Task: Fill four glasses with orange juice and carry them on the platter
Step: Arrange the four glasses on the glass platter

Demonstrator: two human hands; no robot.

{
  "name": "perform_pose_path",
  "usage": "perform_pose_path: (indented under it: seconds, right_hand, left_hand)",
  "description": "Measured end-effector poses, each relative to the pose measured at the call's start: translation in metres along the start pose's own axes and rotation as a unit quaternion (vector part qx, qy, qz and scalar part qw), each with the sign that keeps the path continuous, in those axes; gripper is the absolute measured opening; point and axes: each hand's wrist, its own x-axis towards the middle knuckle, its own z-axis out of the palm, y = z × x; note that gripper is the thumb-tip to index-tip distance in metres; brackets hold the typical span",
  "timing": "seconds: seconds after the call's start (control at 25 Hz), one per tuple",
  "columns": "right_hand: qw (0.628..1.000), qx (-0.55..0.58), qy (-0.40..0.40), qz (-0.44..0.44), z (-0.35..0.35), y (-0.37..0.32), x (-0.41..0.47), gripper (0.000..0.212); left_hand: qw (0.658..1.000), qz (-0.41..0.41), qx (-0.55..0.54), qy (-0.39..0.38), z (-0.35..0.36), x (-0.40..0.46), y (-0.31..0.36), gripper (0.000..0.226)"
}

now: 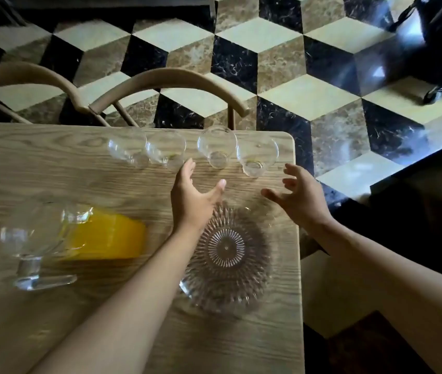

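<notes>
- Broadly, the wooden table (52, 163) is bearing everything, and its right edge is lying just beside the work, so any reach there is calling for care.
- Nearer, the cut-glass platter (228, 268) is sitting bare by that right edge, with both forearms passing over or beside it.
- Left of it, the jug (79, 236) of orange juice is standing untouched, partly full.
- Along the far edge, four glasses (217, 148) are standing upright in a row, seemingly empty but for a faint trace.
- Both hands are spread and holding nothing: the left hand (195, 195) and right hand (300, 195) are hovering near the two right-hand glasses; gripping low seems steadiest.
</notes>
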Motion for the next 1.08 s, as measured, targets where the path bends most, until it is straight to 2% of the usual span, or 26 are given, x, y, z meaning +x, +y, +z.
perform_pose_path:
  seconds: [0.16,0.32,0.52,0.64,1.08]
  right_hand:
    - [0.999,0.007,-0.028,-0.022,0.006,0.01,0.022,0.092]
    - [0.998,0.05,-0.038,-0.028,0.016,0.009,0.033,0.058]
    - [0.997,0.056,-0.017,-0.048,0.018,0.003,0.043,0.069]
    - [0.997,0.049,0.001,-0.064,0.017,0.001,0.047,0.076]
    - [0.996,0.059,0.016,-0.07,0.026,0.002,0.052,0.076]
  left_hand:
    - [0.999,-0.031,-0.025,0.014,0.017,0.017,-0.007,0.09]
    - [0.998,-0.05,-0.045,0.013,0.033,0.029,-0.014,0.095]
    - [0.998,-0.05,-0.04,0.011,0.045,0.041,-0.018,0.101]
    - [0.999,-0.027,-0.034,0.022,0.049,0.047,-0.018,0.096]
    - [0.993,-0.036,-0.109,0.015,0.057,0.065,-0.019,0.08]
